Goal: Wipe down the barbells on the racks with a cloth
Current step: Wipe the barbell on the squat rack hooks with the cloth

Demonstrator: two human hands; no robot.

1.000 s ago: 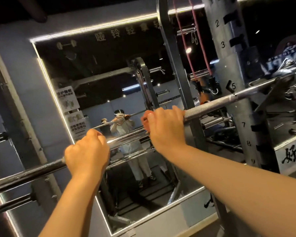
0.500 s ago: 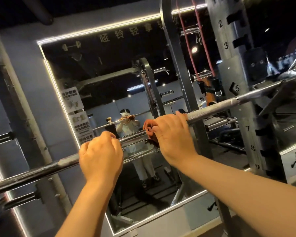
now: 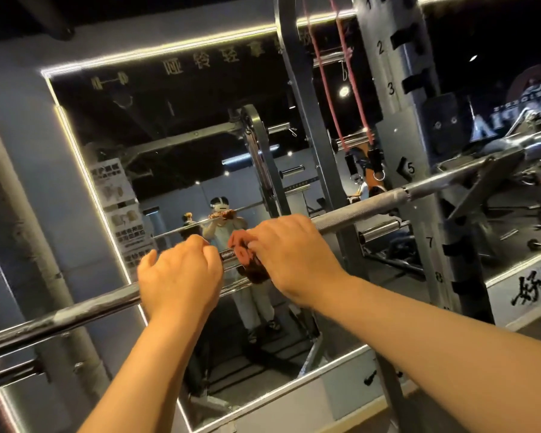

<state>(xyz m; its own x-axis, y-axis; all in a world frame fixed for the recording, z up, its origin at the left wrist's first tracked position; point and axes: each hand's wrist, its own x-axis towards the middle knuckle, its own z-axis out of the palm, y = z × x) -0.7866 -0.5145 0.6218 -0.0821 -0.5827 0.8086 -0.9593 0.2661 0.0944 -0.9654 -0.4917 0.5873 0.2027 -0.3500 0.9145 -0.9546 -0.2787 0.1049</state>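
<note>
Head view: a steel barbell (image 3: pixel 366 210) runs slantwise from lower left to upper right, carried at its right part by the numbered rack upright (image 3: pixel 419 145), with a wall mirror (image 3: pixel 175 145) behind it and a red resistance band (image 3: pixel 325 89) hanging beside the upright; the left hand (image 3: pixel 178 276) sits on the smooth stretch of the bar with its fingers curled over the top, gripping the barbell; the right hand (image 3: pixel 294 257) is clamped round a reddish-brown cloth (image 3: pixel 244 254) that is wrapped on the bar, a bunch of it showing at the fingertips and hanging just under the bar; the right hand lies right at the inner end of the knurled section; over the last second the gap between the two hands has closed, the left hand having slid along the bar until it is just beside the cloth, while the right hand has kept its place at the edge of the knurling; more of the cloth shows now than a second ago; this reads as the wipe of the smooth middle being worked in short strokes, the left hand steadying the bar; the knurled length toward the upright and the far left end look still to be covered, so the task seems well short of done.
</note>
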